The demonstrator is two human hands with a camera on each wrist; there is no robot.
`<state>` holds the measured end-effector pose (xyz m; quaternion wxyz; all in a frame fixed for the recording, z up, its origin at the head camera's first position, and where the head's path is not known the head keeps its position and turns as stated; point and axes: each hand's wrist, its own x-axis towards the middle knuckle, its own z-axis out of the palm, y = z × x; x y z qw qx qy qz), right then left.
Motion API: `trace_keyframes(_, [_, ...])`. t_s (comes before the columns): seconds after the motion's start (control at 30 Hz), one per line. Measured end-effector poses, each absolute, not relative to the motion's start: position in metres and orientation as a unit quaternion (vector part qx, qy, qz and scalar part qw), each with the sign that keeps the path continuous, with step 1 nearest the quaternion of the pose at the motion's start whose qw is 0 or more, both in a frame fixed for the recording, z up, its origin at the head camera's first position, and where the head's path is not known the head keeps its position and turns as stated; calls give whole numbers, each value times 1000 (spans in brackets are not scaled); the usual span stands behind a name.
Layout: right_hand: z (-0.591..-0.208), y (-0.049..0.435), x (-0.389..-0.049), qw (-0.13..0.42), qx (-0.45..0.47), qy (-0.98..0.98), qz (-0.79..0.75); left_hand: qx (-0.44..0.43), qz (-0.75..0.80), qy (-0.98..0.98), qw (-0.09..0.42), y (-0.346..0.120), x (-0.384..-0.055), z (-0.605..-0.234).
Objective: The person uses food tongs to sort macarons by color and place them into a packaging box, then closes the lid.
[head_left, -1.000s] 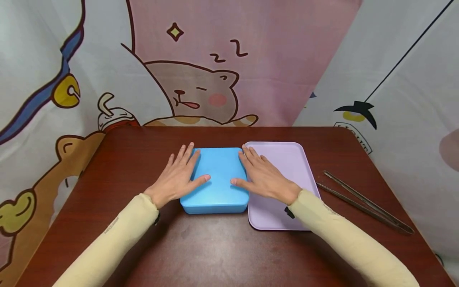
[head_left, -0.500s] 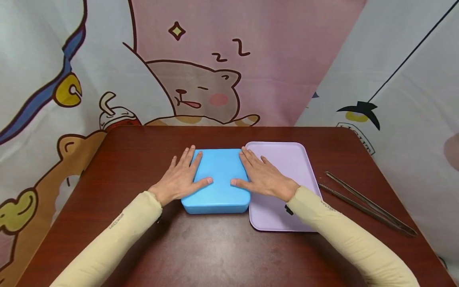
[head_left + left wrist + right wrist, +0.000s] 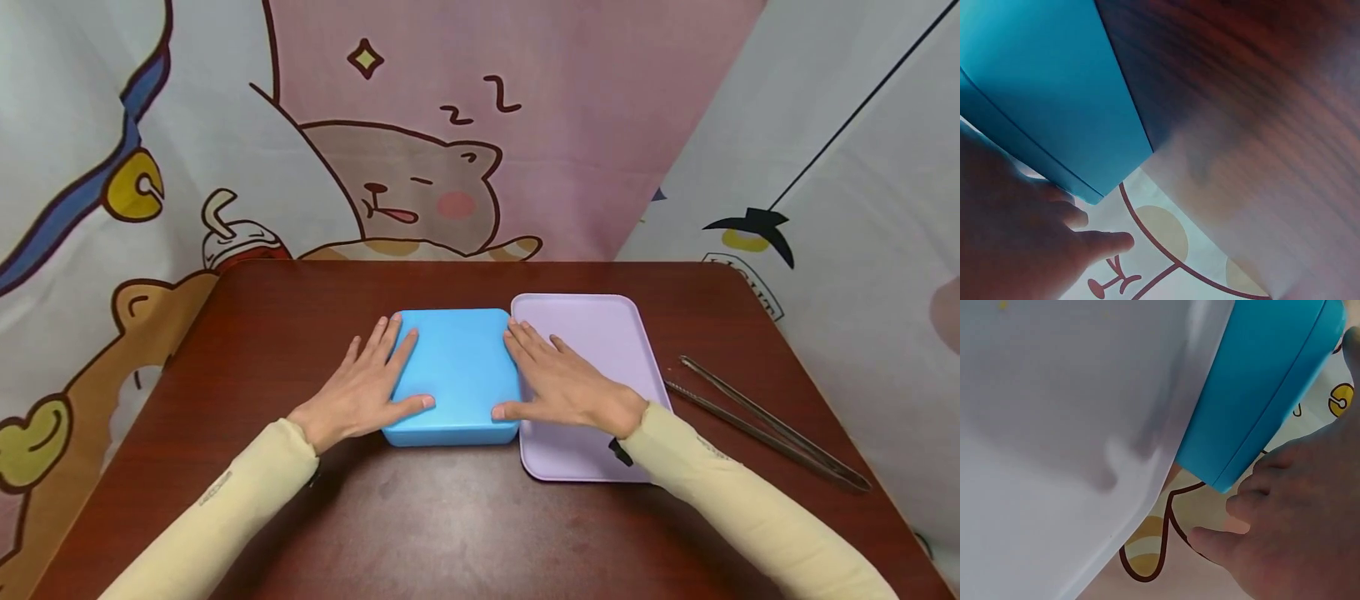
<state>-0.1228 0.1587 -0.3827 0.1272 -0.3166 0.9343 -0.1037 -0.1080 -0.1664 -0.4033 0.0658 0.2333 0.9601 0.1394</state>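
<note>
A light blue lidded box [image 3: 459, 358] sits on the table, its seam line visible in the left wrist view. My left hand [image 3: 360, 390] lies along its left edge, fingers straight and spread, thumb over the lid. Mirroring it, my right hand [image 3: 558, 379] is at the right edge, fingertips near the far right corner and thumb over the lid's near right part. Right of the box is a flat lilac tray [image 3: 592, 321], partly hidden under my right hand and forearm. What the box contains is hidden.
Long metal tongs [image 3: 765, 425] lie on the right side of the dark brown table [image 3: 450, 525], tips toward the tray. Behind the table hangs a printed cartoon curtain [image 3: 585, 108].
Both hands have drawn back slightly toward the box's near side, thumbs now lower on the lid. The box, tray and tongs stay in place.
</note>
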Motion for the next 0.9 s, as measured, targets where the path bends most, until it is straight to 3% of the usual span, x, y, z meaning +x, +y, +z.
trace_keyframes(0.9, [-386, 166, -117, 133, -312, 931, -134, 232, 152, 958, 69, -164, -102, -406])
